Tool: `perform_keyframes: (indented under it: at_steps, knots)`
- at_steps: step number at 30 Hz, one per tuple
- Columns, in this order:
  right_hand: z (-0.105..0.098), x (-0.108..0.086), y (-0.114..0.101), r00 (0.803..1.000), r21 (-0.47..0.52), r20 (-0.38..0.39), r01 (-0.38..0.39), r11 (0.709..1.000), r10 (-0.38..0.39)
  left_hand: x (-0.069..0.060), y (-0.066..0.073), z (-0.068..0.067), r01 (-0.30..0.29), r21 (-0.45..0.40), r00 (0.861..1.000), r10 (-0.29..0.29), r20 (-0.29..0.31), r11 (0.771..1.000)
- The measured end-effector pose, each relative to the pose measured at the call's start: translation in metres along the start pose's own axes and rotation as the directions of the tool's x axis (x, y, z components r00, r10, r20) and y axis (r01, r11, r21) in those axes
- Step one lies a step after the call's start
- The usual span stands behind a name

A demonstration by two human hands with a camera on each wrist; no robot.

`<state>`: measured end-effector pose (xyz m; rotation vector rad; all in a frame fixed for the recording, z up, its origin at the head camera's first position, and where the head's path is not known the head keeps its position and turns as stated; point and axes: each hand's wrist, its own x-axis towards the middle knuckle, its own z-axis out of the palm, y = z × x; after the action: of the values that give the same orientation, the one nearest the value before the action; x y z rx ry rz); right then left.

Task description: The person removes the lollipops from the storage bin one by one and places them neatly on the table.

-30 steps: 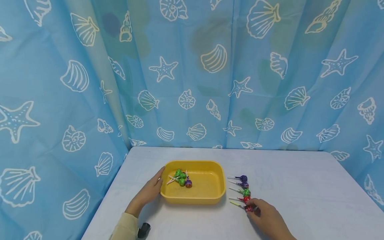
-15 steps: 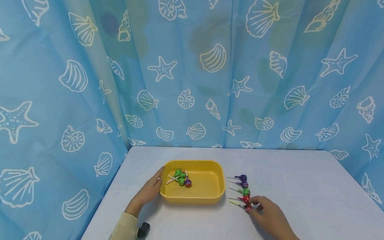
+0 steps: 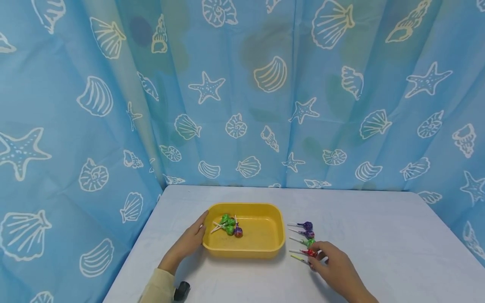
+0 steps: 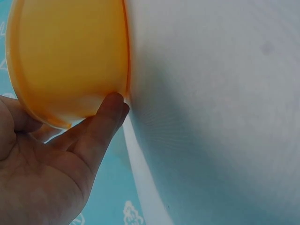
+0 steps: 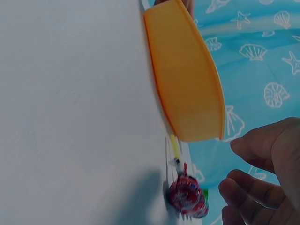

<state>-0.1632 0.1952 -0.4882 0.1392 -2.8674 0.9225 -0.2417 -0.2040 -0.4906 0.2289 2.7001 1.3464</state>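
Left hand (image 3: pixel 189 240) rests extended fingers against the yellow tub (image 3: pixel 244 253), I judge to steady it; right hand (image 3: pixel 335 265), fingers parted, hovers by lined-up lollipops (image 3: pixel 308 243), gripping none

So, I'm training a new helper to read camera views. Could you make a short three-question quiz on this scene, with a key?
1. Multiple choice: What touches the yellow tray?
A) the left hand only
B) the right hand only
C) both hands

2. Count: How many lollipops lie in the row of lollipops beside the tray?

3. True or false: In the head view, the lollipop with the yellow stick is at the bottom end of that row.

Key:
1. A
2. Five
3. True
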Motion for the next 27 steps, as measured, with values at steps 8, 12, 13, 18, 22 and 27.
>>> perform_keyframes:
  at_steps: [8, 12, 13, 18, 22, 27]
  knots:
    - [0.001, 0.008, -0.016, 0.996, 0.026, -0.033, 0.079, 0.997, -0.078, -0.001, 0.003, -0.001, 0.011, -0.003, 1.000, -0.011, 0.010, 1.000]
    - [0.002, 0.014, -0.025, 0.995, 0.046, -0.025, 0.093, 0.995, -0.092, 0.000, 0.003, -0.001, 0.007, -0.005, 1.000, -0.007, 0.017, 1.000]
    - [0.002, 0.016, -0.027, 0.995, 0.050, -0.024, 0.099, 0.994, -0.098, 0.000, 0.003, -0.001, 0.008, -0.005, 1.000, -0.007, 0.017, 1.000]
    - [0.004, 0.023, -0.039, 0.990, 0.075, -0.024, 0.140, 0.987, -0.139, 0.000, 0.003, -0.001, 0.002, -0.001, 1.000, -0.002, 0.015, 1.000]
    - [0.007, 0.031, -0.050, 0.978, 0.096, -0.020, 0.207, 0.974, -0.206, -0.001, 0.003, -0.002, -0.010, -0.003, 1.000, 0.010, 0.015, 1.000]
    - [0.015, 0.041, -0.061, 0.961, 0.116, -0.007, 0.275, 0.955, -0.276, -0.001, 0.002, -0.003, -0.013, -0.005, 1.000, 0.013, 0.014, 1.000]
